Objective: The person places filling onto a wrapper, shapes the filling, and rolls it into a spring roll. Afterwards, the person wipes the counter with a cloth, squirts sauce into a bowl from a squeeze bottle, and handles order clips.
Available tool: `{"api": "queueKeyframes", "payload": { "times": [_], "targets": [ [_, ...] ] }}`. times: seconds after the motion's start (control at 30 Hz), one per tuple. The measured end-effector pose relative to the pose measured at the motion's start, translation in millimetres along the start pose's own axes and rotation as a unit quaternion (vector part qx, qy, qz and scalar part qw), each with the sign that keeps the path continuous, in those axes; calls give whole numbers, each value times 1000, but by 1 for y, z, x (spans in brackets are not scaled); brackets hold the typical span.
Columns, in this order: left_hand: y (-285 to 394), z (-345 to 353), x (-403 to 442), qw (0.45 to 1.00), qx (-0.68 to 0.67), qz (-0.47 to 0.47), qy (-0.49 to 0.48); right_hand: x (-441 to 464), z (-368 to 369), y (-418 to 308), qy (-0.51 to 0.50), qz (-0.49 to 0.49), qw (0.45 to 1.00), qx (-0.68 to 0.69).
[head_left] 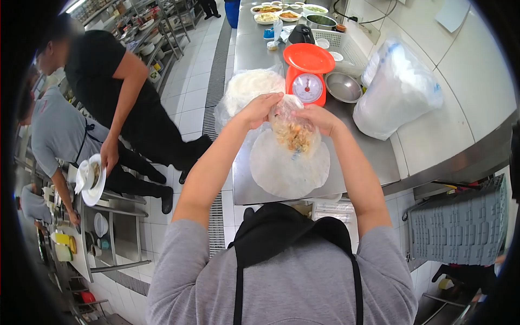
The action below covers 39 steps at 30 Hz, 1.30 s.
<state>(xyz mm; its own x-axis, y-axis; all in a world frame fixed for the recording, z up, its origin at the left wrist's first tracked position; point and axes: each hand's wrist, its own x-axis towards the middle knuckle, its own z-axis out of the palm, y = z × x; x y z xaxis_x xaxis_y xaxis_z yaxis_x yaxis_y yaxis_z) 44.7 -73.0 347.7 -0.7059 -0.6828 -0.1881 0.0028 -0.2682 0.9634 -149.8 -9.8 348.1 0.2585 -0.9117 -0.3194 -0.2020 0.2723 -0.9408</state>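
Note:
Both hands grip the upper part of a clear plastic bag with chopped, orange-brown food inside. My left hand pinches the bag's mouth from the left, and my right hand holds its right side. Under the bag, a round white translucent sheet lies flat on the steel table. Just beyond my hands stands an orange dial scale with a round pan on top. Left of my left hand, a pile of white round sheets sits in clear plastic.
A metal bowl and a large white plastic bag stand on the right. Farther back are a white basket and several food dishes. One person in black carries plates on the left. Grey crates are stacked at lower right.

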Motion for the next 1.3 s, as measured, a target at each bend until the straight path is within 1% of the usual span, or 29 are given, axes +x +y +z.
{"api": "queueKeyframes", "payload": {
  "times": [0.1,0.13,0.17,0.2,0.27,0.3,0.33,0.37,0.4,0.43,0.47,0.5,0.57,0.63,0.67,0.73,0.8,0.83,0.87,0.9,0.93,0.97,1.03,1.07,1.13,1.17,1.2,1.27,1.3],
  "targets": [
    [-8,-1,14,998,48,-7,31,-4,-1,6,-18,-25,998,51],
    [-2,6,6,989,135,-18,52,-2,-3,12,-17,-25,998,52],
    [1,11,1,972,223,-29,73,0,-4,18,-13,-55,986,159],
    [-4,7,2,971,224,-28,71,3,-6,24,-9,-85,960,265],
    [-14,-8,9,969,234,-74,-12,6,-7,29,-19,-98,954,284],
    [-12,-9,10,969,237,-69,-10,5,-5,24,-31,-109,947,301],
    [-10,-10,11,981,182,-58,18,2,-3,19,-33,-113,947,298],
    [-9,-12,11,990,125,-48,45,-2,-1,16,-12,-69,959,273],
    [-5,-15,12,990,126,-44,47,-6,3,12,10,-24,968,248],
    [-2,-19,12,998,61,-20,22,-7,5,14,9,-26,969,246],
    [0,-22,12,1000,-5,4,-2,-5,7,19,6,-3,981,194],
    [-3,-21,12,1000,-4,12,1,-1,9,23,1,16,990,139],
    [-6,-22,15,999,30,-3,-45,10,-4,38,-32,-12,986,164],
    [-14,-23,15,958,267,-80,-70,10,5,30,23,-85,963,254],
    [-14,-17,8,951,290,-61,-94,10,5,24,14,-94,964,247],
    [-9,-8,-3,941,314,-41,-115,8,4,14,33,-101,989,105],
    [-9,-2,-7,971,236,-29,-40,5,10,6,35,-103,989,100],
    [-12,-2,-5,971,233,-33,-41,3,14,7,40,-100,989,97],
    [-15,-5,-2,990,125,-38,-48,2,13,13,40,-97,989,100],
    [-16,-8,1,998,18,-39,-53,2,10,21,45,-66,996,42],
    [-17,-10,2,998,-26,-51,-39,4,5,27,50,-39,998,-18],
    [-17,-11,3,998,-24,-48,-35,7,2,34,47,-43,998,-19],
    [-21,-10,3,999,10,-52,7,9,0,48,22,-54,983,172],
    [-26,-12,4,998,5,-61,7,14,-4,56,22,-45,983,176],
    [-39,-16,11,981,176,-75,19,25,-11,63,20,-84,924,372],
    [-36,-12,4,985,161,-65,-5,14,0,43,61,-105,925,360],
    [-7,7,-17,979,173,-107,-3,12,0,41,56,-100,922,370],
    [-27,-7,2,993,26,-116,-23,28,-17,67,35,-83,923,374],
    [-28,-9,0,992,24,-124,-29,24,-14,68,41,-78,921,379]
  ]
}}
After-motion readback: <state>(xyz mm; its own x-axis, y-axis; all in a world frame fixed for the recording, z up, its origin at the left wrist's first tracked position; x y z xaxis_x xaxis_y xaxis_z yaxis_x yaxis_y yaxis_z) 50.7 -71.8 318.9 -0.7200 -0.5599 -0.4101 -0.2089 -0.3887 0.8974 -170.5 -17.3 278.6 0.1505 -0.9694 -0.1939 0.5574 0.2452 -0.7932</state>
